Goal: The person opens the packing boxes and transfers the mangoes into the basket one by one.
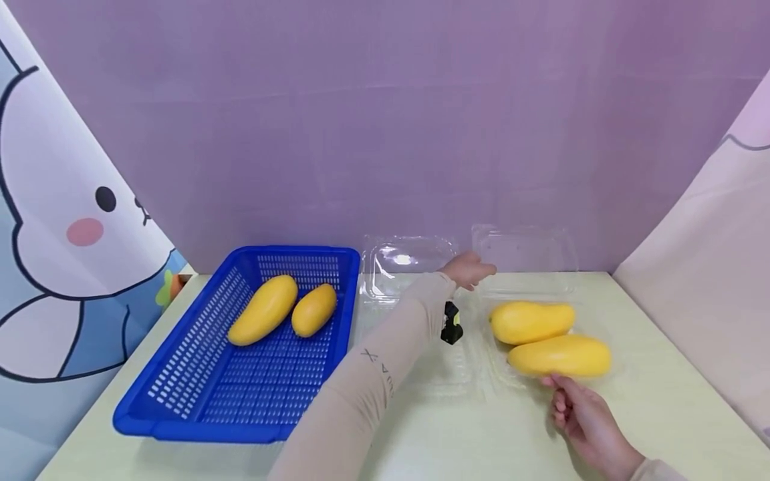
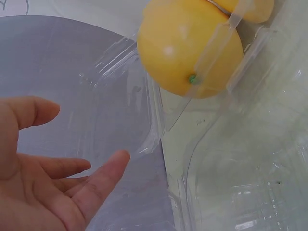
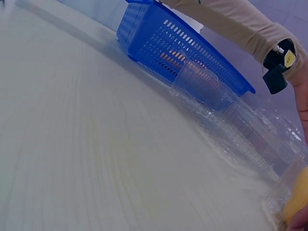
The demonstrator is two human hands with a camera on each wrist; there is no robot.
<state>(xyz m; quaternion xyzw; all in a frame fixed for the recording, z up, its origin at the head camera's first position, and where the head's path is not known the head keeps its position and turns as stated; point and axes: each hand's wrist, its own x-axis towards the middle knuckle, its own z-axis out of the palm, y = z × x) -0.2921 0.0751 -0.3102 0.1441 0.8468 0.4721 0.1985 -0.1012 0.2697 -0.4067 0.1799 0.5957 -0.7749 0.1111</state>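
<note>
Two long yellow mango-like fruits (image 1: 532, 322) lie side by side in the base of the right clear plastic clamshell box (image 1: 499, 381). Its raised lid (image 1: 523, 250) leans back by the purple backdrop. My left hand (image 1: 469, 269) reaches between the two boxes' lids; in the left wrist view its fingers (image 2: 103, 180) are spread, with nothing held. At the front of the right box, my right hand (image 1: 589, 421) pinches the rim between thumb and forefinger, the other fingers curled. The right wrist view shows only a sliver of that hand beside a fruit (image 3: 297, 197).
A blue plastic basket (image 1: 240, 434) on the left holds two more yellow fruits (image 1: 265, 310). Between basket and right box stands a second clear clamshell box (image 1: 439, 381), lid up. My left forearm crosses over it, with a black device (image 1: 451, 324) on the wrist.
</note>
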